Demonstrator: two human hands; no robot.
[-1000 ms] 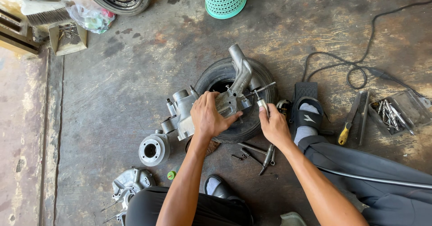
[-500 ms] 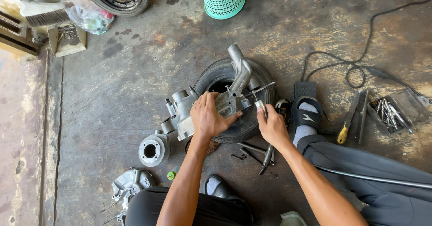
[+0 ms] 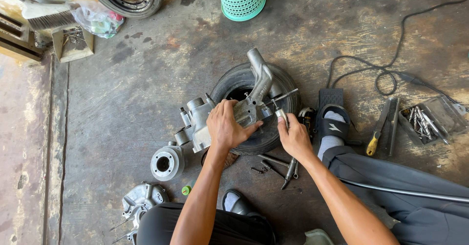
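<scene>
Steadying engine casing (image 3: pixel 205 120), left hand (image 3: pixel 225 128), socket tool (image 3: pixel 282 115) in right hand (image 3: pixel 294 138)

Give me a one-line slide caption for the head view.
Seated on a concrete floor, left hand steadies a grey metal engine casing on a small tyre while right hand holds a metal socket tool against it.

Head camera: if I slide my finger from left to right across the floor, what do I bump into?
Cardboard box → round metal cylinder → left hand on the engine casing → right hand holding a small tool → sandal → yellow-handled screwdriver → tray of bolts.
</scene>
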